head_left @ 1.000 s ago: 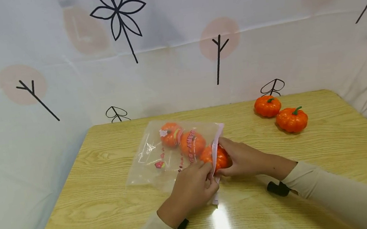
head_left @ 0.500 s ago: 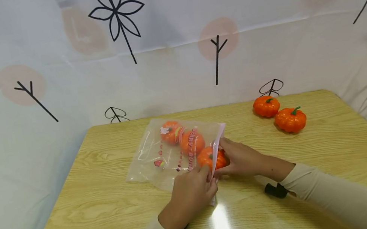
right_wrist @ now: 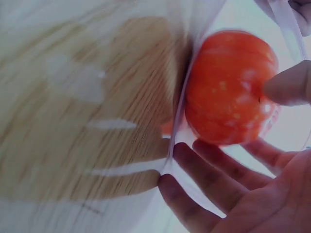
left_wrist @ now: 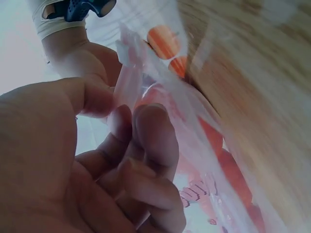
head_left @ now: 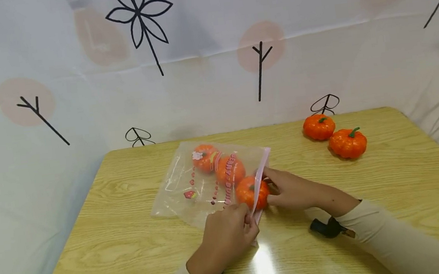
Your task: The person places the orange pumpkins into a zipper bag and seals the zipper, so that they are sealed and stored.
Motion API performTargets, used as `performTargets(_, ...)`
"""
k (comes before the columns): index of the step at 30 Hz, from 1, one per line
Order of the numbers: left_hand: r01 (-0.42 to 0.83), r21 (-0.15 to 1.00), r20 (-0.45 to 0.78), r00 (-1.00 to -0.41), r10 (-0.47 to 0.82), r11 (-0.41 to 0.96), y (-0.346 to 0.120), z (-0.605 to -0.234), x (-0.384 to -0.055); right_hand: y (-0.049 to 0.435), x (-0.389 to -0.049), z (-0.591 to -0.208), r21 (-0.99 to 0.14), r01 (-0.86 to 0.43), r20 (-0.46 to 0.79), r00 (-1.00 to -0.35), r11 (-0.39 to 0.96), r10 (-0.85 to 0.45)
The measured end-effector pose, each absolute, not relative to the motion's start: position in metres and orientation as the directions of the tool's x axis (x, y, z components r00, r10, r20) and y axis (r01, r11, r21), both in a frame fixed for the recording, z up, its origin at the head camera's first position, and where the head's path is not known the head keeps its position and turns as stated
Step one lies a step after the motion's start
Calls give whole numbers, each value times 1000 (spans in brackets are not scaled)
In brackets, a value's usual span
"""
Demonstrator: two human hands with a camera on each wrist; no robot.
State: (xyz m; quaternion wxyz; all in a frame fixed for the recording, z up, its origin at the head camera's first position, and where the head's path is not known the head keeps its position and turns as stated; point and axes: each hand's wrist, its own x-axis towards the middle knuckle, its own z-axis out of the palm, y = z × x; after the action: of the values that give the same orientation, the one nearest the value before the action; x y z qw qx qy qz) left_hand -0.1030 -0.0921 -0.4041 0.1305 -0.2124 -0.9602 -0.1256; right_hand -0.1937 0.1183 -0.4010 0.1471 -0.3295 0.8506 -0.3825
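A clear plastic zip bag (head_left: 175, 198) with a pink strip along its mouth lies on the table, two small orange pumpkins (head_left: 229, 171) deep inside. A third pumpkin (head_left: 245, 192) sits just within the mouth. My left hand (head_left: 227, 232) pinches the near side of the bag's mouth; in the left wrist view its fingers partly hide the strip. At the opening is my right hand (head_left: 295, 190). In the right wrist view its thumb touches the third pumpkin (right_wrist: 226, 87) and its loosely extended fingers lie beneath it, against the plastic.
Two more orange pumpkins with green stems, one at the back (head_left: 319, 126) and one nearer (head_left: 348, 143), stand on the right of the wooden table (head_left: 127, 251). A patterned white cloth (head_left: 206, 89) hangs behind the table.
The third pumpkin has moved left, further into the bag. My right hand has loosened from around it, its thumb drawing back. My left hand keeps its pinch, slightly lower.
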Motion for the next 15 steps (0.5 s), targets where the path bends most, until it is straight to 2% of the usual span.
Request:
performTargets(10, 472, 183, 397, -838, 375, 862, -91, -406, -102, 119, -192, -408, -760, -479, 76, -737, 440, -672)
performTargets(15, 477, 196, 394, -838, 376, 857, -90, -406, -102, 118, -190, -407, -742, -465, 64, -766, 483, -639)
